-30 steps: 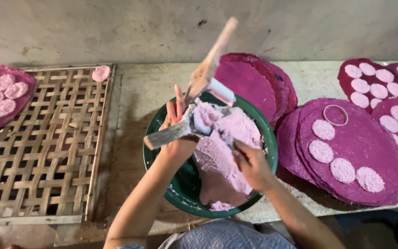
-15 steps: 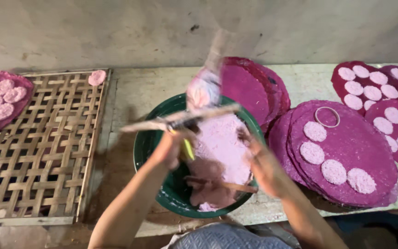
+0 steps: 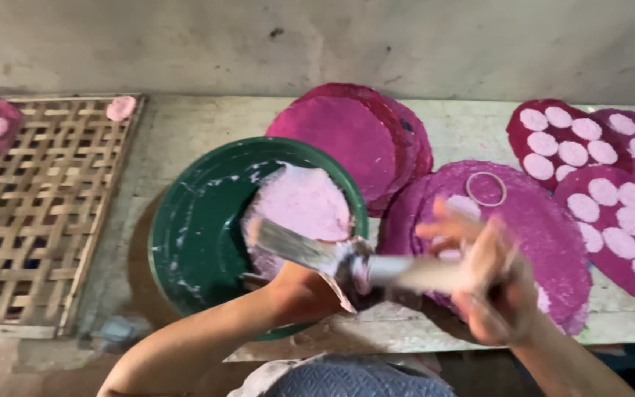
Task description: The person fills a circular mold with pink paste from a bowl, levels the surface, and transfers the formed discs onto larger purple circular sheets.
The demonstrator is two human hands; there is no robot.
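Observation:
A green bowl (image 3: pixel 192 235) stands on the grey table and holds a slab of pale pink dough (image 3: pixel 303 206) against its right side. My left hand (image 3: pixel 299 294) reaches over the bowl's near rim and grips a flat metal blade (image 3: pixel 288 246) that points up and left over the dough. My right hand (image 3: pixel 494 287) is blurred, just right of the bowl above a magenta mat, and it holds a pale-handled spatula (image 3: pixel 420 273) pointing left. The spatula's tip meets the blade at a dough-smeared spot near the bowl's right rim.
A bamboo lattice tray (image 3: pixel 38 213) lies to the left with a pink disc (image 3: pixel 120 108) at its far corner. Stacked round magenta mats (image 3: pixel 354 132) sit behind the bowl. Mats on the right carry several pink discs (image 3: pixel 619 195) and a metal ring (image 3: pixel 486 189). A wall runs behind.
Both hands dropped from above the bowl to its near right rim. The spatula, raised upright before, now lies level and meets the blade. The view shifted right.

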